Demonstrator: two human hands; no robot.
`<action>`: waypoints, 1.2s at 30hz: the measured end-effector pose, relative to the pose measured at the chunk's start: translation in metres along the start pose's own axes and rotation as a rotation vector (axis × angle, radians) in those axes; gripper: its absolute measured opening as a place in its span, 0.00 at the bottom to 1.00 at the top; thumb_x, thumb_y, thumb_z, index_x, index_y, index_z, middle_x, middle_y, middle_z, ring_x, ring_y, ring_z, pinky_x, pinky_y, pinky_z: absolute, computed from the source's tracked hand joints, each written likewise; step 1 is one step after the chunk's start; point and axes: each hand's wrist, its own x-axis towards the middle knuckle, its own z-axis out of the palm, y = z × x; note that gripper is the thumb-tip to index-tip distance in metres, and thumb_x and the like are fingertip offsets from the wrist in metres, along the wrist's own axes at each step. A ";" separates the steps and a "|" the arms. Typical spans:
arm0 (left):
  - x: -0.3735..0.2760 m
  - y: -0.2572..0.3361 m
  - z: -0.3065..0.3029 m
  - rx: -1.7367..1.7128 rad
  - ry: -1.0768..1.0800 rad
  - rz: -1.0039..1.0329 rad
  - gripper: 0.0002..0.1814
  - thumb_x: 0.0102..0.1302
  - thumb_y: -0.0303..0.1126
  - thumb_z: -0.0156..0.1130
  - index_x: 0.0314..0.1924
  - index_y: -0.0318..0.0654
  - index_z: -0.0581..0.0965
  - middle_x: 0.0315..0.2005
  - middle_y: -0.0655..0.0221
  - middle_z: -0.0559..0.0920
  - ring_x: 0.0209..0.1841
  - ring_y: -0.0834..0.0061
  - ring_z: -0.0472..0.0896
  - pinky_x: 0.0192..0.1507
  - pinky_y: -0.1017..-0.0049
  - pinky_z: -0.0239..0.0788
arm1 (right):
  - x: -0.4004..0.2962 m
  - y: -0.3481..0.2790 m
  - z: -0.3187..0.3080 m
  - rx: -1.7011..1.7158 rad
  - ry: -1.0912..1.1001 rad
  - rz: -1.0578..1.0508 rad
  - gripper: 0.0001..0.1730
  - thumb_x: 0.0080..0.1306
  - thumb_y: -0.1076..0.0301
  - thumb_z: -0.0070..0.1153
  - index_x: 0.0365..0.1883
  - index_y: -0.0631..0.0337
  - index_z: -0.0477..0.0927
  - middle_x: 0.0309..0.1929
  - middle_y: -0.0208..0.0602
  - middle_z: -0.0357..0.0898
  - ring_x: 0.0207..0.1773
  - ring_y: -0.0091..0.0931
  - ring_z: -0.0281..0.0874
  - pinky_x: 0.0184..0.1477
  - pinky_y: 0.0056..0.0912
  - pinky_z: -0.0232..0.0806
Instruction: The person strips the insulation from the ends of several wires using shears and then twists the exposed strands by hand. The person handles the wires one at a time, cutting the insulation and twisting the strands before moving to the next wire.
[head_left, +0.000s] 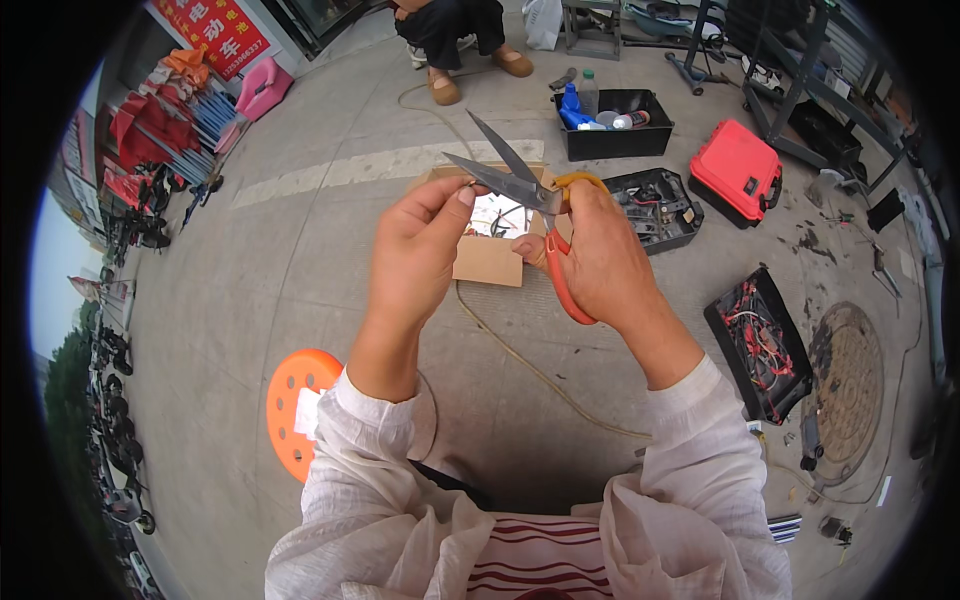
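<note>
My right hand (604, 251) grips a pair of scissors (517, 180) by its handles, one loop red and the other yellow. The blades point up and left and are spread apart. My left hand (424, 251) pinches something very small between thumb and forefinger, right beside the lower blade; it is too small to name. Below both hands stands an open cardboard box (487, 261). Inside it, short coloured wires (499, 219) lie on a white surface, partly hidden by my hands and the scissors.
Around me on the concrete are a black bin of bottles (619, 146), a black tray of tools (679, 232), a red hard case (735, 169) and a black tray of wires (795, 397). An orange stool (289, 405) is at left. A seated person (450, 34) is ahead. A cable (525, 360) crosses the ground.
</note>
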 end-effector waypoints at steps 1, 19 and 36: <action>-0.001 0.000 -0.001 0.027 -0.007 0.017 0.12 0.70 0.30 0.57 0.48 0.31 0.78 0.26 0.80 0.76 0.20 0.93 0.60 0.20 0.86 0.48 | 0.000 -0.002 -0.004 -0.085 0.007 -0.075 0.39 0.50 0.43 0.71 0.45 0.69 0.72 0.41 0.50 0.76 0.47 0.43 0.74 0.48 0.41 0.67; -0.010 0.008 -0.004 0.172 -0.041 0.115 0.14 0.69 0.26 0.55 0.50 0.23 0.76 0.37 0.66 0.83 0.39 0.81 0.78 0.43 0.80 0.69 | -0.004 -0.017 -0.011 -0.244 0.036 -0.120 0.42 0.44 0.36 0.70 0.32 0.71 0.71 0.30 0.51 0.74 0.38 0.43 0.75 0.43 0.44 0.67; -0.009 0.005 -0.004 -0.045 0.017 -0.020 0.11 0.69 0.27 0.55 0.47 0.31 0.79 0.22 0.82 0.72 0.19 0.93 0.58 0.19 0.86 0.45 | -0.010 -0.017 0.006 -0.186 -0.008 -0.007 0.45 0.45 0.34 0.68 0.38 0.71 0.70 0.35 0.52 0.76 0.41 0.45 0.76 0.43 0.43 0.68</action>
